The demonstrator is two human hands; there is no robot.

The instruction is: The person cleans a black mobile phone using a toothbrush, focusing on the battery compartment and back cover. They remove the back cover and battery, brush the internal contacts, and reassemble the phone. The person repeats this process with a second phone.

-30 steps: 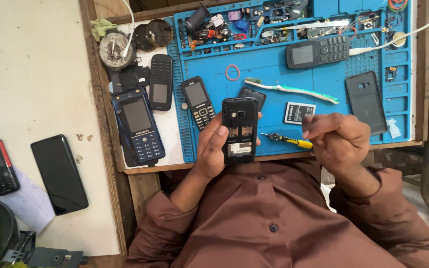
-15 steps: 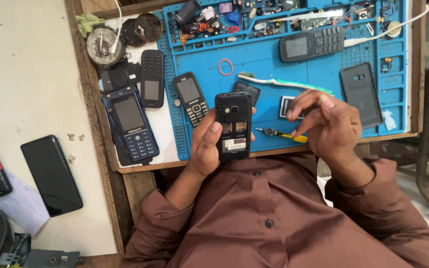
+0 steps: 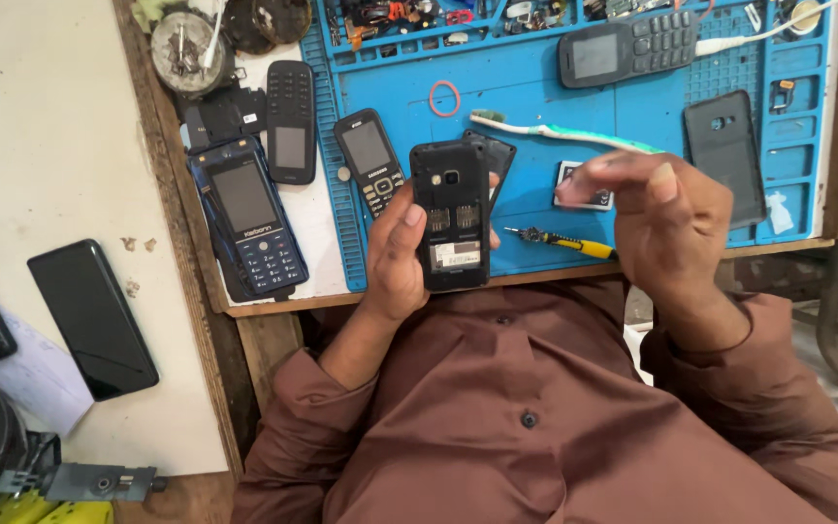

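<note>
My left hand grips a black keypad phone with its back cover off, so the empty battery bay and card slots face me. It is held upright over the front edge of the blue work mat. My right hand hovers to the right of the phone with its fingers curved and close together, and I see nothing in it. Below its fingers a yellow-handled screwdriver lies on the mat. A small flat battery is partly hidden under the fingertips.
A green-white toothbrush, a red rubber band, a black back cover and a grey keypad phone lie on the mat. Several phones lie left of it, including a blue one. A black smartphone rests on the white surface.
My right hand has lifted away from the screwdriver and spread its fingers toward the phone. My left hand has kept the phone in about the same place.
</note>
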